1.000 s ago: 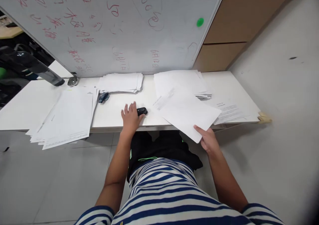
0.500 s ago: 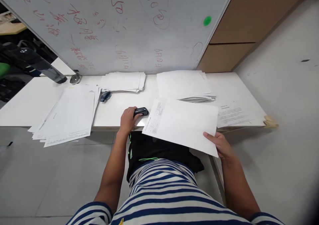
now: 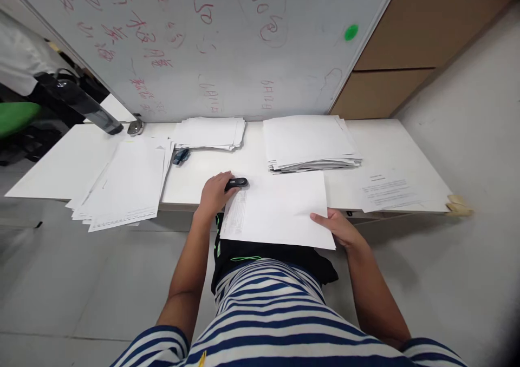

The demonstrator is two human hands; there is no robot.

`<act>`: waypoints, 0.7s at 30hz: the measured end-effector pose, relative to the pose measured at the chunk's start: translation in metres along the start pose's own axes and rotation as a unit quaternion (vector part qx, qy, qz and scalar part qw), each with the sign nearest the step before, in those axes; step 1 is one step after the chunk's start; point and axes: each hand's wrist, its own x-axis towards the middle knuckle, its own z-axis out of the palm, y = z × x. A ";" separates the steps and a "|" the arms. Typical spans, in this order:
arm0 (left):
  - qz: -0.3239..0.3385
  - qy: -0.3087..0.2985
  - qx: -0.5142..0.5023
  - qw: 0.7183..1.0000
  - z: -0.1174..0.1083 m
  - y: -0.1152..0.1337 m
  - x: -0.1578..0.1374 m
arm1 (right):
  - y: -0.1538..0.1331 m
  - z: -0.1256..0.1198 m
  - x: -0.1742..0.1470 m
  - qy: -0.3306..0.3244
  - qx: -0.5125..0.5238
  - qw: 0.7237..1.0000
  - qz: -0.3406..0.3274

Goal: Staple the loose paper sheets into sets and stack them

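Observation:
My left hand (image 3: pixel 216 194) is closed around a black stapler (image 3: pixel 236 183) near the table's front edge. The stapler's front end lies over the upper left corner of a sheet of paper (image 3: pixel 280 210); whether a staple has gone in cannot be seen. Printed lines run along the sheet's left side, and the rest is blank. My right hand (image 3: pixel 339 226) pinches the sheet at its right edge, thumb on top and fingers underneath. The sheet's lower part sticks out past the table edge above my lap. Whether it is one sheet or more is unclear.
On the white table (image 3: pixel 203 191) lie a thick paper stack (image 3: pixel 306 142), a smaller stack (image 3: pixel 209 131), fanned papers (image 3: pixel 130 177) overhanging the front edge, a dark blue object (image 3: pixel 181 156), a printed page (image 3: pixel 385 191) and a bottle (image 3: pixel 87 104). A whiteboard (image 3: pixel 227 47) stands behind.
My right hand has brought the sheet left and flatter, so its corner now meets the stapler. My left hand keeps its grip on the stapler. The view has shifted slightly.

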 end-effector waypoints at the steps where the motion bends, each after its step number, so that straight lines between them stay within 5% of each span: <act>1: -0.008 -0.014 0.002 1.000 -0.006 0.004 0.002 | -0.001 -0.002 0.001 0.004 0.000 1.000 -0.001; 6: -0.040 0.026 0.010 0.999 -0.022 0.026 0.025 | -0.008 -0.009 0.005 0.054 -0.041 0.996 -0.062; 13: -0.080 0.020 0.021 0.996 0.003 0.036 0.077 | -0.031 -0.012 0.006 0.123 -0.254 0.950 -0.136; 17: -0.107 -0.037 -0.008 0.994 0.016 0.035 0.089 | -0.031 -0.014 0.016 0.139 -0.211 0.955 -0.155; 21: -0.115 -0.022 -0.006 0.993 0.021 0.035 0.087 | -0.032 -0.014 0.025 0.162 -0.123 0.971 -0.129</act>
